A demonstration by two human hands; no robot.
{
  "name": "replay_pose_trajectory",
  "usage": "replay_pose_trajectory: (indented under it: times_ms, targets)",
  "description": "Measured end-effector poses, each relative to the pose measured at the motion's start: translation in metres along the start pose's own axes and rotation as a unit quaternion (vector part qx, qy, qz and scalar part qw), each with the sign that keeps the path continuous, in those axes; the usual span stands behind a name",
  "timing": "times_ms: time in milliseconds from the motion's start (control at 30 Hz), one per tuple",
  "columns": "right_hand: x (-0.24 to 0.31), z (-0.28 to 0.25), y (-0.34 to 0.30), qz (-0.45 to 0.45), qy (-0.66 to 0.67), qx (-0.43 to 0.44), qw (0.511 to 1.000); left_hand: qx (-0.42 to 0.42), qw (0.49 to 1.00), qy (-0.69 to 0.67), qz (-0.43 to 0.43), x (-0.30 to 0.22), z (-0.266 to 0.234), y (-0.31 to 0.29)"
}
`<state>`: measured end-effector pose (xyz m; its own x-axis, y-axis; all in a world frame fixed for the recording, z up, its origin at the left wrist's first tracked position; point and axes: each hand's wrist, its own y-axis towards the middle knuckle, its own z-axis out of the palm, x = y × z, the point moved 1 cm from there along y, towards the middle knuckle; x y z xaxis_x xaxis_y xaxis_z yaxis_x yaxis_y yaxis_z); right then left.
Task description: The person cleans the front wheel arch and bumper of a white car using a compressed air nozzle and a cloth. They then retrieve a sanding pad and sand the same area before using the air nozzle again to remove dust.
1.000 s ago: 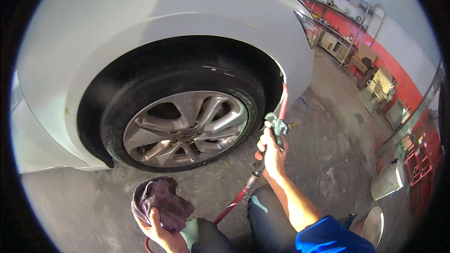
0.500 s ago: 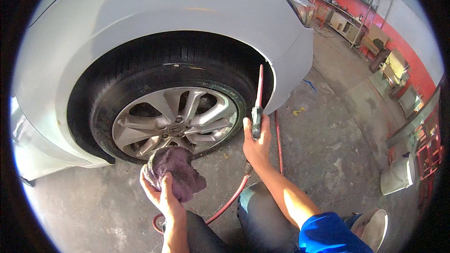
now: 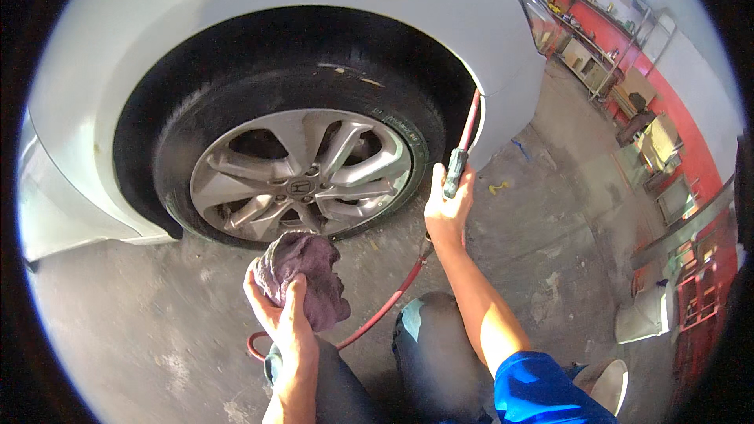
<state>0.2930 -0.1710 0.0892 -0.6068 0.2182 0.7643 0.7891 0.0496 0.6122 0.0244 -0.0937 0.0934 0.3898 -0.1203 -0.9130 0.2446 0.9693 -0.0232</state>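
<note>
My left hand (image 3: 289,310) is closed on a bunched purple-grey cloth (image 3: 310,279), held in front of the lower part of the wheel (image 3: 298,177). In my right hand (image 3: 448,212) is an air blow gun (image 3: 457,165) with a black body and a long reddish nozzle. Its tip points up at the front edge of the wheel arch. A red air hose (image 3: 393,294) runs from beneath that hand. The silver alloy wheel carries a black tire (image 3: 259,93) with a few pale marks on its upper part. Around it curves the white car's fender (image 3: 440,4).
Two white buckets stand at the right, one farther off (image 3: 646,316) and one near my right sleeve (image 3: 603,385). A small yellow item (image 3: 498,188) lies on the concrete floor (image 3: 542,243). Cluttered shelves (image 3: 589,31) and a red rack (image 3: 697,302) line the far right.
The view has shifted. The blow gun has moved right and up along the front of the wheel arch, its nozzle tilting more to the right. The cloth stays gripped in my left hand.
</note>
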Motion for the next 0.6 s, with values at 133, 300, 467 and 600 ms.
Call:
replay_pose_trajectory:
  times_ms: [133, 300, 467, 600]
  targets:
    - [-0.007, 0.004, 0.0, -0.036, -0.026, -0.025, 0.999, 0.026, 0.999, -0.033, -0.013, -0.004, 0.005, -0.003]
    - [-0.008, 0.005, 0.004, -0.018, -0.034, -0.025, 0.999, 0.038, 0.996, -0.065, -0.041, -0.005, 0.007, -0.005]
    - [0.003, 0.007, 0.003, -0.012, -0.067, -0.026, 0.997, 0.044, 0.995, -0.084, -0.035, -0.002, 0.001, -0.001]
    - [0.003, 0.013, 0.004, 0.017, -0.075, -0.049, 0.996, 0.056, 0.99, -0.124, -0.041, -0.004, -0.002, 0.002]
